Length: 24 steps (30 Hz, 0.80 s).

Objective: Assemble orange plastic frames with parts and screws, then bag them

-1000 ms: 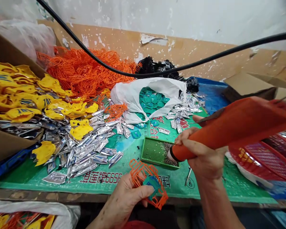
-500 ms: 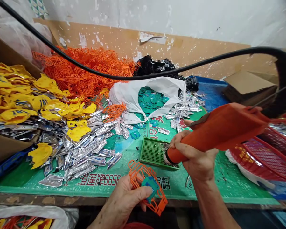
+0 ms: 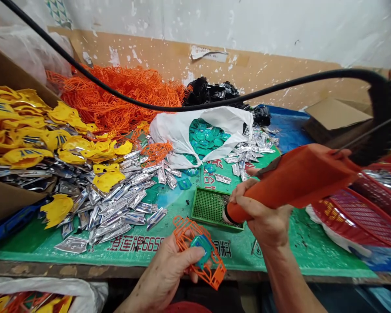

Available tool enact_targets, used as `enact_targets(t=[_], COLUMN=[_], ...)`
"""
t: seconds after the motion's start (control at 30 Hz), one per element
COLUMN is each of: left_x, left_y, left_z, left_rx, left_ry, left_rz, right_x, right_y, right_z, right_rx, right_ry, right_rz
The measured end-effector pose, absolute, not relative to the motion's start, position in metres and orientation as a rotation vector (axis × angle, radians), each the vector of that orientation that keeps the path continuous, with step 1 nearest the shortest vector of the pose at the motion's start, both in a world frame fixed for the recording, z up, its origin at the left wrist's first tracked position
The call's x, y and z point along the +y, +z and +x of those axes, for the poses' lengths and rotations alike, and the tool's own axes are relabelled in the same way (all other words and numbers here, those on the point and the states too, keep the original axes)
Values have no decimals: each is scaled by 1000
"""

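My left hand (image 3: 178, 261) grips an orange plastic frame (image 3: 217, 274) with a teal plastic piece (image 3: 202, 251) lying on it, the thumb pressing the teal piece down. Wrapped in orange, an electric screwdriver (image 3: 289, 182) is held in my right hand (image 3: 263, 213), tilted with its nose low. That nose is over the right end of a green mesh basket (image 3: 208, 206) with small screws in it; the tip itself is hidden. A black cable (image 3: 169, 106) arcs across the view from the tool's rear end.
Silver parts (image 3: 117, 213), yellow parts (image 3: 74, 150) and orange frames (image 3: 117, 95) are heaped on the left. A white bag (image 3: 169, 130) of teal pieces stands in the middle, black parts (image 3: 211, 93) behind. Red baskets (image 3: 348, 213) sit at the right; a sack (image 3: 91, 295) is at lower left.
The orange frame and teal piece have tilted slightly in my left hand and shifted a little. The screwdriver's rear end has moved slightly left, its nose staying over the green basket.
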<state>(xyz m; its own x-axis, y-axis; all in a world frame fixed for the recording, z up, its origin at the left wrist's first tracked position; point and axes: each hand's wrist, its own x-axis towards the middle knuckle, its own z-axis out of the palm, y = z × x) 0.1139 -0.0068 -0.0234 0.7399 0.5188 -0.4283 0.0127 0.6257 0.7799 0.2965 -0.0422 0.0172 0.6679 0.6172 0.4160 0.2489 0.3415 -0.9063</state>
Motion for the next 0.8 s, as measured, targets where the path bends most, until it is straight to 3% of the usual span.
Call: enact_targets(t=[0.47,0.8], left_x=[-6,-4], left_y=[-28,-30], left_z=[112,112], left_rx=[680,676], left_ry=[401,417], left_rz=[700,642], right_x=[-66,-66], right_y=[67,60], right_z=[278,261], right_rx=[-726,-758], right_ry=[557,625], right_rz=[-843,-826])
